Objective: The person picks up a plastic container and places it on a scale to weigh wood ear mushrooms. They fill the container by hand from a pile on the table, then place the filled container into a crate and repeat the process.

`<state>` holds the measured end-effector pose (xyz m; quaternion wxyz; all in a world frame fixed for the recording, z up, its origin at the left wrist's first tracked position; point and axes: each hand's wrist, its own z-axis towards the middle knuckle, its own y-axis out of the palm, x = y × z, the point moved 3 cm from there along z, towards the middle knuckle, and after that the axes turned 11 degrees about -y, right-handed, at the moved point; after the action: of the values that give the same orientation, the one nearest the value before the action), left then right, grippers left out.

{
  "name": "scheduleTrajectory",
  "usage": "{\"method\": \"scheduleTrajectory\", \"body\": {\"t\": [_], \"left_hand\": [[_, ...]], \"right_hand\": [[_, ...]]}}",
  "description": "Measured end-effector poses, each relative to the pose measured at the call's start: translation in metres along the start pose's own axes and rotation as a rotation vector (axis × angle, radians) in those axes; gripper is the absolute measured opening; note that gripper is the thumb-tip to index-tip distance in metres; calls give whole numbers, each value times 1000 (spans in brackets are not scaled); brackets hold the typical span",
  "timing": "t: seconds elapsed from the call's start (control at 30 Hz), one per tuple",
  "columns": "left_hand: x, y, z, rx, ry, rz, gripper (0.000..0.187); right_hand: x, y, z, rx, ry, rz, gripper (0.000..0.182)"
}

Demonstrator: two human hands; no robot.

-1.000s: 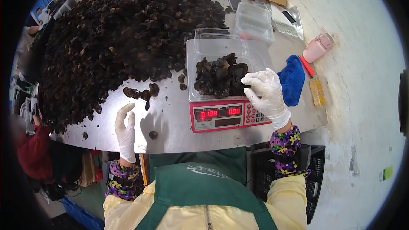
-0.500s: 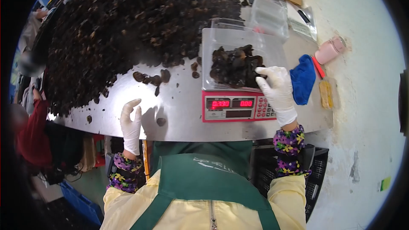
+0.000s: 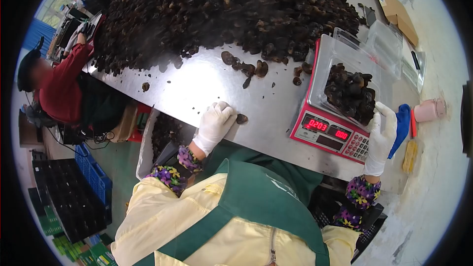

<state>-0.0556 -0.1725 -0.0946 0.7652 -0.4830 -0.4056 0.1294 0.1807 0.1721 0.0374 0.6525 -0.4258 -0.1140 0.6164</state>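
Observation:
My left hand [image 3: 215, 124], in a white glove, is closed at the front edge of the metal table, beside a small dark piece [image 3: 241, 118]. Whether its curled fingers hold anything is hidden. My gloved right hand [image 3: 381, 135] is at the right rim of a clear plastic tray [image 3: 340, 51], its fingers apart and nothing seen in them. Dark fungus-like pieces [image 3: 351, 91] fill part of this tray, which rests on a red scale [image 3: 327, 135] with lit red digits. A large heap of the same pieces [image 3: 221, 10] spreads across the table behind.
Empty clear trays [image 3: 384, 44], a cardboard piece [image 3: 396, 12], a blue cloth [image 3: 401, 130], a pink bottle [image 3: 430, 110] and a yellow brush [image 3: 409, 156] lie at the right. A person in red [image 3: 64, 88] sits at the left. A blue crate [image 3: 93, 167] stands on the floor.
The view has turned, shifting the scale rightward in the frame. My left hand has gone from open to closed near the small piece. The scale's left display has changed.

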Motion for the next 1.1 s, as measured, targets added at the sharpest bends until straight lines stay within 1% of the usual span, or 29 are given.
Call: {"method": "scheduleTrajectory", "body": {"t": [0.03,0.07,0.1,0.17,0.23,0.27,0.33,0.37,0.43,0.47,0.5,0.57,0.6,0.63,0.7,0.73,0.8,0.83,0.87,0.9,0.93,0.97,1.03,1.07,1.1], "left_hand": [[-4,3,3,1,-43,-7,8],[-16,11,8,-36,-88,-93,12],[-18,11,18,-34,-91,-94,12],[-23,8,44,159,-184,-74,19],[-20,-3,81,365,-69,48,26],[-23,-1,96,367,-70,46,26],[-27,8,120,267,-54,71,25],[-31,10,124,270,-50,68,25],[-43,17,130,33,-87,-61,31],[-48,17,128,42,-110,-48,21],[-41,13,122,35,-108,-44,21],[-42,4,107,-25,-414,-594,11],[-47,5,105,1,-417,-849,12],[-53,7,103,-112,-625,-1183,20],[-43,-2,105,-194,-614,-1525,26],[-36,-6,108,-190,-618,-1523,26],[-13,-11,115,-255,-660,-1742,24],[-13,-5,123,-264,-654,-1742,24],[-10,1,135,-275,-654,-1716,22],[-6,6,144,-290,-654,-1693,20],[-4,9,151,-251,-609,-1343,18],[-6,17,163,-296,-536,-852,25],[-2,40,176,-112,-170,-265,32],[17,33,172,-96,-102,-20,39],[20,41,174,-114,-78,119,36]], "right_hand": [[1,-1,-4,30,12,-3,15],[2,-3,-7,60,27,-7,14],[1,-3,-10,59,24,-5,14],[4,-6,-20,156,203,60,13],[5,-8,-25,148,202,38,12],[5,-9,-26,143,198,17,12],[-1,-10,-27,135,193,6,13],[-3,-11,-29,125,195,-2,13],[-4,-14,-34,146,203,6,14],[-4,-16,-38,163,213,18,15],[-2,-18,-41,162,221,19,15],[-3,-23,-50,143,243,-42,16],[-1,-25,-55,141,250,-43,16],[3,-25,-60,136,257,-48,16],[6,-25,-64,128,259,-54,16],[9,-23,-63,141,256,-27,16],[6,-22,-63,165,253,-9,16],[6,-20,-64,190,296,62,15],[3,-18,-63,215,340,131,15],[-1,-20,-60,223,344,119,15],[-8,-22,-55,190,251,19,15],[-13,-23,-50,151,164,-81,15],[-15,-24,-51,184,159,-64,14],[-15,-25,-52,192,163,-54,14],[-15,-27,-53,203,163,-42,13]]}}
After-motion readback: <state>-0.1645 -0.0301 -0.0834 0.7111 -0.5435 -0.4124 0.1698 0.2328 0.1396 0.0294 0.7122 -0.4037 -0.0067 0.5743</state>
